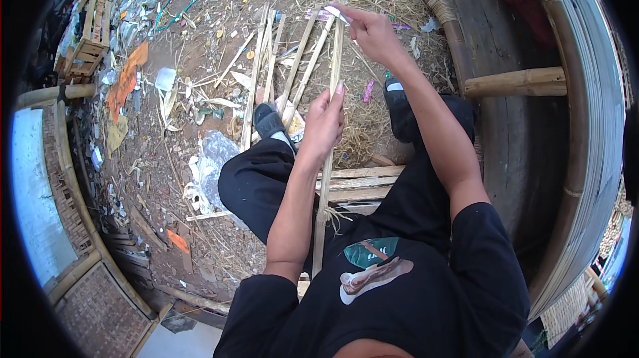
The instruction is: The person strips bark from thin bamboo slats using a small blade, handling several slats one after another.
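A long, pale bamboo strip (337, 52) runs from my lap away from me, upright in the picture. My left hand (324, 122) is closed round its middle, with the thumb along the top. Farther up, my right hand (374, 35) is closed on what looks like a small knife (337, 14); its light blade lies across the strip, and its handle is hidden in my fingers. Frayed fibres (336, 215) curl off the strip near my lap. Several more strips (303, 58) lie on the ground to the left, beyond my sandalled foot (267, 122).
Slats (363, 183) lie between my legs. A bamboo-framed platform (516, 83) stands close on my right. Clear plastic (216, 165), orange scraps (126, 82) and straw litter the dirt ground. A wooden crate (91, 28) sits far left; a woven panel (100, 311) is near left.
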Action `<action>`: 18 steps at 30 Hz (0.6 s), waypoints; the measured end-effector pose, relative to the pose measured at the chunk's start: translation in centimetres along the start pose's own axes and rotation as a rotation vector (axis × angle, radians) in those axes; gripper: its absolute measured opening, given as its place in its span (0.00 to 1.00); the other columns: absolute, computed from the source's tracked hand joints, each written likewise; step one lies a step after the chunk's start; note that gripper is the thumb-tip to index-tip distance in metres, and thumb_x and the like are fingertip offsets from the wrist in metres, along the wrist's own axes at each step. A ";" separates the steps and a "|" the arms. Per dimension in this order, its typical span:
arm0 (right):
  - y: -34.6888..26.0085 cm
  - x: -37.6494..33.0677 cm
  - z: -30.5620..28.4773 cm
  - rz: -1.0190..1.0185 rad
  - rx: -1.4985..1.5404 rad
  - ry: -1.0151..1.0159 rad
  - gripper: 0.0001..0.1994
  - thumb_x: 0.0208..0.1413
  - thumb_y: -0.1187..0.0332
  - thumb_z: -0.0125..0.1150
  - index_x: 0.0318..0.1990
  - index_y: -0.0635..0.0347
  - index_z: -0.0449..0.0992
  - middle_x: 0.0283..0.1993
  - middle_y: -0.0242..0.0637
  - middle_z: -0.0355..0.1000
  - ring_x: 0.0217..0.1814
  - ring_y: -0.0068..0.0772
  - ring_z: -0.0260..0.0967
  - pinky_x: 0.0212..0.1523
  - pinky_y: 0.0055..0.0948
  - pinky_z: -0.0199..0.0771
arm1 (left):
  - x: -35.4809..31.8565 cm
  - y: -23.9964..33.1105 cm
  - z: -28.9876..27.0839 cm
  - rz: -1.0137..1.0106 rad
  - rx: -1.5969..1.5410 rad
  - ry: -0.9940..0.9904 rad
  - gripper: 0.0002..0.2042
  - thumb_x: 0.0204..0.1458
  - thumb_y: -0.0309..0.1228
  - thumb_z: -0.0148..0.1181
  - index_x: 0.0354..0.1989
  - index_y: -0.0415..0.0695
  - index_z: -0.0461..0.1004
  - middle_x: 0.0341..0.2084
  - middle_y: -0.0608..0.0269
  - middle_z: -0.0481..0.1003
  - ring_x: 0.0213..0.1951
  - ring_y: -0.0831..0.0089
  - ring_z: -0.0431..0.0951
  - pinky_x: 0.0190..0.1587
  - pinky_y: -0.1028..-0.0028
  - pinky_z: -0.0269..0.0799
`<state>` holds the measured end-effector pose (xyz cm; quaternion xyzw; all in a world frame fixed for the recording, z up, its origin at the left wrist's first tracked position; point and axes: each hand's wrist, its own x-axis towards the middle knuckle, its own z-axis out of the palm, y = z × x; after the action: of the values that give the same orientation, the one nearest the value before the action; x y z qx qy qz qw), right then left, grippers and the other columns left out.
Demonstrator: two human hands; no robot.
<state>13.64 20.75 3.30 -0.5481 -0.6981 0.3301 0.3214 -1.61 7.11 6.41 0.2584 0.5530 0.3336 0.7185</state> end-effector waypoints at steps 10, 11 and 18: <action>-0.6 0.0 0.7 0.032 -0.023 -0.132 0.23 0.60 0.76 0.45 0.58 0.37 0.73 0.50 0.41 0.77 0.43 0.27 0.78 0.45 0.28 0.74 | 1.3 -2.1 -1.2 0.246 0.486 0.213 0.21 0.61 0.44 0.53 0.27 0.35 0.70 0.11 0.65 0.62 0.17 0.80 0.59 0.21 0.69 0.57; 0.2 0.1 0.9 0.022 -0.006 -0.150 0.23 0.61 0.75 0.45 0.59 0.37 0.73 0.49 0.41 0.77 0.41 0.27 0.77 0.45 0.28 0.74 | 1.2 -1.9 -1.0 0.243 0.473 0.215 0.20 0.61 0.43 0.54 0.27 0.36 0.70 0.11 0.67 0.62 0.17 0.80 0.59 0.20 0.71 0.57; -0.9 -1.0 1.8 0.009 -0.021 -0.245 0.21 0.63 0.73 0.46 0.60 0.37 0.71 0.43 0.45 0.78 0.33 0.27 0.70 0.42 0.28 0.71 | 1.1 -1.7 -1.4 0.218 0.426 0.224 0.19 0.59 0.42 0.57 0.23 0.40 0.67 0.13 0.73 0.62 0.18 0.84 0.58 0.19 0.75 0.53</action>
<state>11.85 19.42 2.89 -0.5102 -0.7332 0.3885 0.2264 -2.48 6.91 4.10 0.4234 0.6557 0.3115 0.5420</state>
